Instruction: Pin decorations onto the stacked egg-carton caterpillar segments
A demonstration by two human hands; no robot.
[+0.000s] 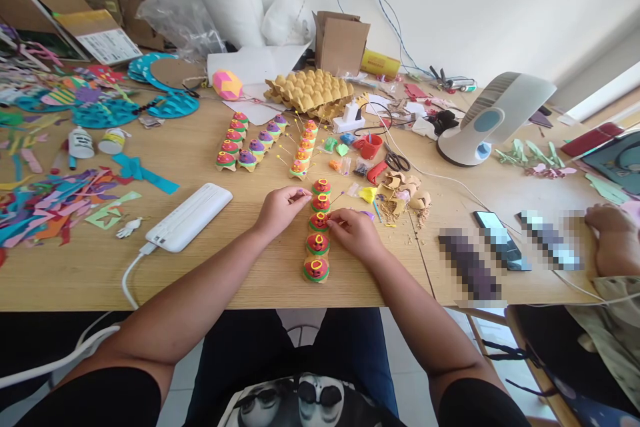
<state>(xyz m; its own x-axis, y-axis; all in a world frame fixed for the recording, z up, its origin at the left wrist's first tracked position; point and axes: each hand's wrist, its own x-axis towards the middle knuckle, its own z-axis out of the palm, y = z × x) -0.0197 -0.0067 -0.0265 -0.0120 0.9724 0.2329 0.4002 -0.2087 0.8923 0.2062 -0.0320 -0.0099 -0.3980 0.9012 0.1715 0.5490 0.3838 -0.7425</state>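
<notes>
A strip of red-painted egg-carton cups (317, 243) with green edges and yellow rings stands upright on the table in front of me. At its upper left, my left hand (284, 210) pinches a small purple-tipped piece beside the second cup. My right hand (351, 230) is closed at the right side of the middle cup, its fingertips touching the cup's edge; what they hold, if anything, is hidden. A thin stick with a dark bead (342, 194) pokes out to the right near the second cup. Behind stand similar red, purple and orange strips (305, 147).
A white power bank (190, 217) and colourful scraps (65, 203) lie left. Scissors (397, 160), a red cup (370, 146) and torn carton bits (407, 190) are right of the strip. A white fan (493, 120), phones (500, 240) and another person's arm (613, 240) are farther right.
</notes>
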